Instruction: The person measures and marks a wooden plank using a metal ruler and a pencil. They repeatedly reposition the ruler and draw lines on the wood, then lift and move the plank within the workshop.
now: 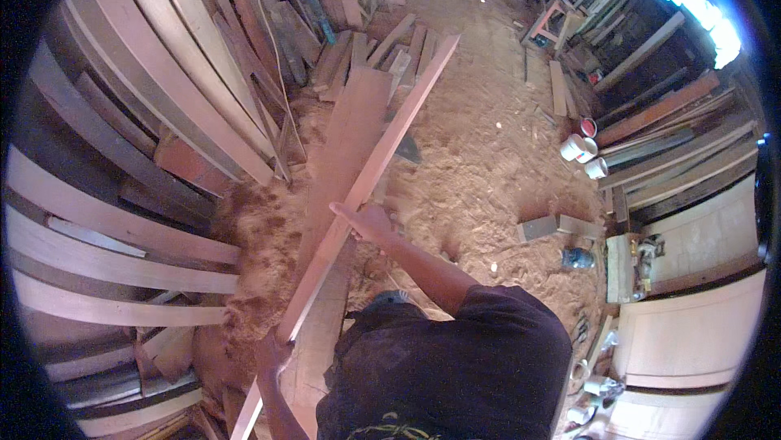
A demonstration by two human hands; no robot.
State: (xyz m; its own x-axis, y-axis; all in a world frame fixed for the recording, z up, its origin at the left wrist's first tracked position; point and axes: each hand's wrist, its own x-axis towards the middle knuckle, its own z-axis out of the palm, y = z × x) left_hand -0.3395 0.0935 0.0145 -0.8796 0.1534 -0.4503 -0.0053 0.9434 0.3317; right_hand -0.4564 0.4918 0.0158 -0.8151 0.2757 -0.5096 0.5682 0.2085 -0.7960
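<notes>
A long, narrow wooden board (407, 110) runs slantwise from the lower left to the upper middle. My left hand (275, 352) is closed round its near part. Farther along, my right hand (368, 223) grips the same board, with the thumb laid over its top and the other fingers partly hidden. Beneath it lies a wide reddish-brown plank (346, 122), which the narrow board crosses at an angle. Whether the two pieces touch cannot be made out.
Tall boards (146, 57) lean along the left side. Short wood offcuts (350, 53) lie beyond the plank. Sawdust covers the floor (464, 163). White buckets (573, 148), stacked timber (683, 167), two wooden blocks (538, 229) and pale panels (687, 334) stand or lie on the right.
</notes>
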